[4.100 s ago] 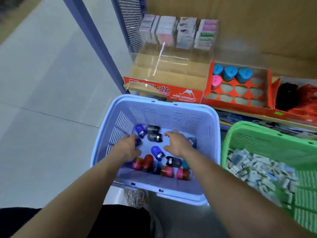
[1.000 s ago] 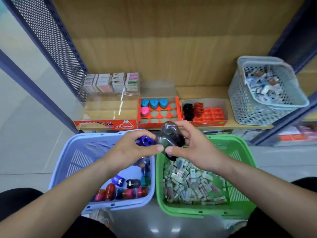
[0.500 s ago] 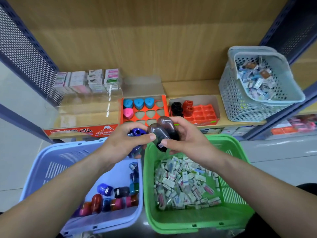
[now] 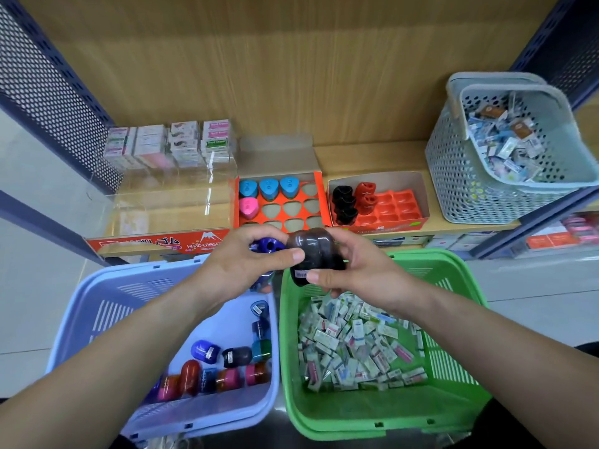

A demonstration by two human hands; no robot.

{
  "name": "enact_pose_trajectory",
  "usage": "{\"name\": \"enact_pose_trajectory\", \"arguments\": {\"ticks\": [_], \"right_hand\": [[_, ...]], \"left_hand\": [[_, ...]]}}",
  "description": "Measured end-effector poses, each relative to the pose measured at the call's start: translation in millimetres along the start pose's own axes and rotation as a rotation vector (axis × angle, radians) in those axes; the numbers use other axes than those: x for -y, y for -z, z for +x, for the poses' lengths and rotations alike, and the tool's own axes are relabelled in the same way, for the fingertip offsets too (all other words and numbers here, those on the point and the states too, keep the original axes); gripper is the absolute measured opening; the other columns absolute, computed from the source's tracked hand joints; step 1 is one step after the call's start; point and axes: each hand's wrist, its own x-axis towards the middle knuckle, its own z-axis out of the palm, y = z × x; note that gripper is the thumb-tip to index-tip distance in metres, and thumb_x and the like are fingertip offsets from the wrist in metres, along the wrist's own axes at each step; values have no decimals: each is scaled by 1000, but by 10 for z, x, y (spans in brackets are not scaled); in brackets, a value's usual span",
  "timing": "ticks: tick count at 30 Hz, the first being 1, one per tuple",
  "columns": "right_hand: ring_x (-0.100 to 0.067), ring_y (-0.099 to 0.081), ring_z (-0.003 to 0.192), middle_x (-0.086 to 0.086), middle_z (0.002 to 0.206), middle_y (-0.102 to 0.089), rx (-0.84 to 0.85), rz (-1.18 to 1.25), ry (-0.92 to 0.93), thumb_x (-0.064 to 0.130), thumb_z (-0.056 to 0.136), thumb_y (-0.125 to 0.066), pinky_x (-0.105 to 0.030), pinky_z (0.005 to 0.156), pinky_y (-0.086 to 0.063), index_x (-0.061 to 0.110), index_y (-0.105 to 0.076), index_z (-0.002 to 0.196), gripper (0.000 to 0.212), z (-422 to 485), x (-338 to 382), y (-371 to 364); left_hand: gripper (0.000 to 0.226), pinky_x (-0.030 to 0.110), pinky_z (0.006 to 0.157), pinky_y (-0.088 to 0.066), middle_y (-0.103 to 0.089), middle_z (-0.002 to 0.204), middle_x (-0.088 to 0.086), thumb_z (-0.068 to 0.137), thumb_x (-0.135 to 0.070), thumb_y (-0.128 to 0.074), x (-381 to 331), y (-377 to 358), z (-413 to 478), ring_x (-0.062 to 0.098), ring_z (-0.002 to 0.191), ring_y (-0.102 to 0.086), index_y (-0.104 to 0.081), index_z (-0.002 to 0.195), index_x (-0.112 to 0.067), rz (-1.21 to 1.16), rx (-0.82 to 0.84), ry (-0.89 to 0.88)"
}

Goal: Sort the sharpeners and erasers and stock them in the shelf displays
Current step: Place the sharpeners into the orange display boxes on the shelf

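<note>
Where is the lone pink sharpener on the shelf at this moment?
Head view: the pink sharpener sits in the orange tray, left of centre on the shelf, in its leftmost column, just in front of the leftmost blue sharpener.

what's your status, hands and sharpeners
Left hand grips blue sharpener. Right hand grips dark sharpeners, over green basket rim. Nothing blocking orange tray.

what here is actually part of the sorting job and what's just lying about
Job: left hand gripping blue sharpeners, right hand gripping dark sharpeners, blue basket, green basket of erasers, orange tray, red tray, clear eraser display, probably the grey basket of packets.

Lying about: lower-shelf boxes, perforated side panel.
</note>
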Motion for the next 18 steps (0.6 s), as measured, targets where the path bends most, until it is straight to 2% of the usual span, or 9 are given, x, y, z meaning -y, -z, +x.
{"name": "enact_pose_trajectory", "arguments": {"ticks": [3,5,10,12,15,18], "right_hand": [[-19,-65,82,-9,108,-74,-30,12,-1,-2,89,-71,-28,66,-54,21,-61,130,48,-30,15,81],[-17,-66,79,-5,96,-73,-47,30,-17,-3,94,-64,-30,67,-53,19,-63,129,41,-75,20,152],[-22,-64,71,-11,100,-62,-98,196,-68,5,103,-52,-31,61,-54,21,-63,128,32,-221,27,283],[-21,-62,71,-7,101,-64,-138,231,-35,0,101,-52,-30,64,-55,23,-66,126,37,-280,19,323],[-17,-60,75,-1,88,-66,-167,254,10,-6,95,-58,-26,73,-55,17,-71,121,37,-362,2,389],[-16,-61,75,-6,90,-65,-177,237,18,-3,96,-59,-26,73,-55,10,-70,122,31,-429,-7,465]], "left_hand": [[10,42,66,-59,-64,70,-3,78,-23,-83,6,9,25,14,65,-60,-73,79,-20,-17,-11,-10],[11,39,65,-57,-64,69,-1,80,-23,-82,-3,18,45,16,66,-60,-72,78,-19,-19,-18,-30],[17,26,51,-51,-59,68,0,81,-22,-81,-63,-74,59,13,54,-54,-72,87,-10,7,8,-56],[23,28,53,-53,-60,78,8,78,-25,-83,-75,-129,67,15,59,-55,-73,91,-9,19,23,-67],[35,29,52,-52,-58,78,15,66,-37,-84,-104,-210,72,17,57,-54,-73,88,-13,31,50,-99],[26,40,60,-61,-58,80,12,70,-36,-85,-141,-288,78,19,64,-56,-73,85,-17,50,54,-116]]}}
